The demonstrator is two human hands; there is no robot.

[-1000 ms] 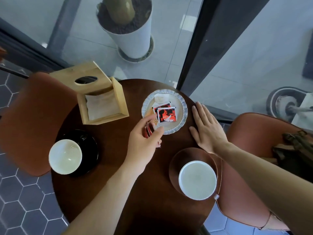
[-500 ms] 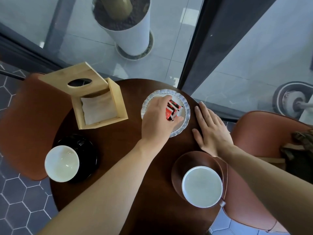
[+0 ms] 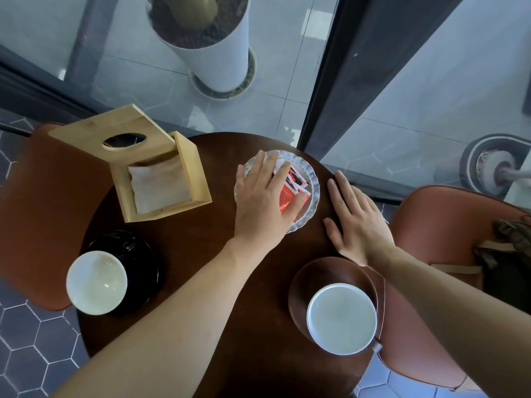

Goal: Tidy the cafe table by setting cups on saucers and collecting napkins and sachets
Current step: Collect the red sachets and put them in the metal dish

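On the round worktop (image 3: 201,254), toward its far edge, the left hand (image 3: 264,202) lies spread over the small fluted dish (image 3: 313,182), its fingers (image 3: 283,172) flat and released on the red sachets (image 3: 288,196) gathered there; it reads as pressing the pile down so the packets settle inside the rim rather than as a grasp. The right hand (image 3: 359,222) rests palm-down on the worktop just beside the dish, fingers unclenched and holding nothing, likely steadying the body's lean. One white cup (image 3: 342,318) sits on a brown saucer (image 3: 304,280) near the right forearm; another white cup (image 3: 96,282) sits toward the near edge of a black saucer (image 3: 138,254) at the left. Napkins (image 3: 161,188) lie folded inside the open wooden box (image 3: 195,168), its lid tilted back; to my eye the tidying is nearly done.
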